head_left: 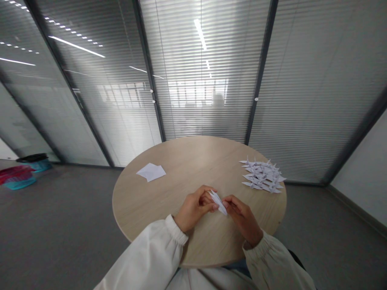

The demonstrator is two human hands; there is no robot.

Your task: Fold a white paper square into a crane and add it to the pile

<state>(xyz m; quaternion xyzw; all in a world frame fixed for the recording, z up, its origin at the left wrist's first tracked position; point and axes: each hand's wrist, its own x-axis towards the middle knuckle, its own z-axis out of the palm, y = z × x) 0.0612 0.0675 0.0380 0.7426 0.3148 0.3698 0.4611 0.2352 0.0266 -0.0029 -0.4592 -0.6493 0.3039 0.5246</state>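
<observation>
A small folded piece of white paper (218, 202) is between my two hands, above the near part of the round table. My left hand (195, 204) pinches it from the left, thumb below and fingers above. From the right, my right hand (241, 213) has its thumb and forefinger closed on the paper's lower right edge. Its other fingers are curled. Toward the right rim lies a cluster of folded white paper cranes (262, 175), set close together in rows. Over on the left side are flat white paper sheets (151, 172).
The round wooden table (193, 161) stands before a glass partition with blinds (208, 117). On the floor at far left are two blue bins, one with a red liner (18, 175) and one with a black liner (32, 158). A white wall (359, 169) is at right.
</observation>
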